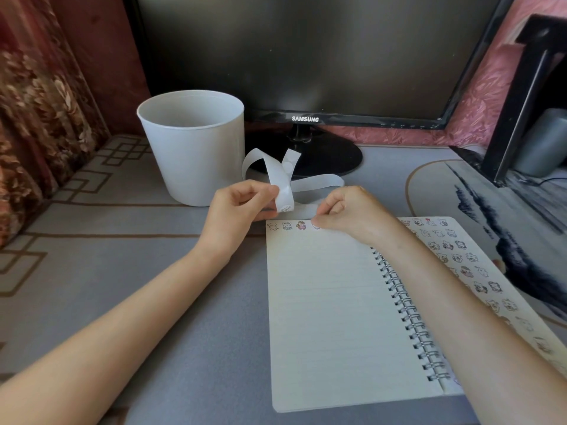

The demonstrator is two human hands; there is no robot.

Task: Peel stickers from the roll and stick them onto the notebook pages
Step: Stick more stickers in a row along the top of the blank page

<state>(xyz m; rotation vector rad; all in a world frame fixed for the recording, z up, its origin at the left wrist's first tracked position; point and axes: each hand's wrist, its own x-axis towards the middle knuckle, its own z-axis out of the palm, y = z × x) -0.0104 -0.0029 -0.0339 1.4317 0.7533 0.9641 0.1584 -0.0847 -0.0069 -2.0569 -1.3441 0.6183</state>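
An open spiral notebook lies on the table. Its left page carries three small stickers along the top edge; the right page is covered with several. My left hand pinches a curling white backing strip from the sticker roll, just above the notebook's top left corner. A small animal sticker still sits on the strip near my fingers. My right hand is curled, fingertips pressing a sticker onto the top of the left page.
A white plastic bucket stands behind my left hand. A dark Samsung monitor on a round stand fills the back. A patterned mat and a black object lie at the right. A flowered curtain hangs at left.
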